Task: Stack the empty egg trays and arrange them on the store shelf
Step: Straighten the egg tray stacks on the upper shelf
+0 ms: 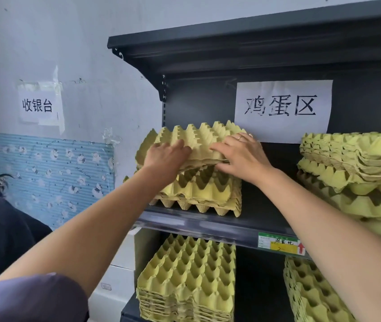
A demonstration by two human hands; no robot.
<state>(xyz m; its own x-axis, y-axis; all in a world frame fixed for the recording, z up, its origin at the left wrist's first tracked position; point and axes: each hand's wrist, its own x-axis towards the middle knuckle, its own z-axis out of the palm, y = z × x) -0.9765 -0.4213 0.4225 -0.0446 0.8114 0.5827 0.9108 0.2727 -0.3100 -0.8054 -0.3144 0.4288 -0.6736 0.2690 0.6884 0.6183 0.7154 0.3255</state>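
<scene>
On the shelf (208, 225), the top tray (196, 140) lies over the left stack (198, 194) at the left end; the right stack (359, 173) stands at the right end.

Yellow-green egg trays (192, 140), every stack alike. Dark grey shelf (231, 43). White sign (282, 89) — black characters. Pale blue wall sheet (45, 173), striped, dotted with white cartoon cats (small, blurred). Price tag (280, 246) — green, yellow, red arrow. Lilac-grey sleeve (34, 298).
</scene>
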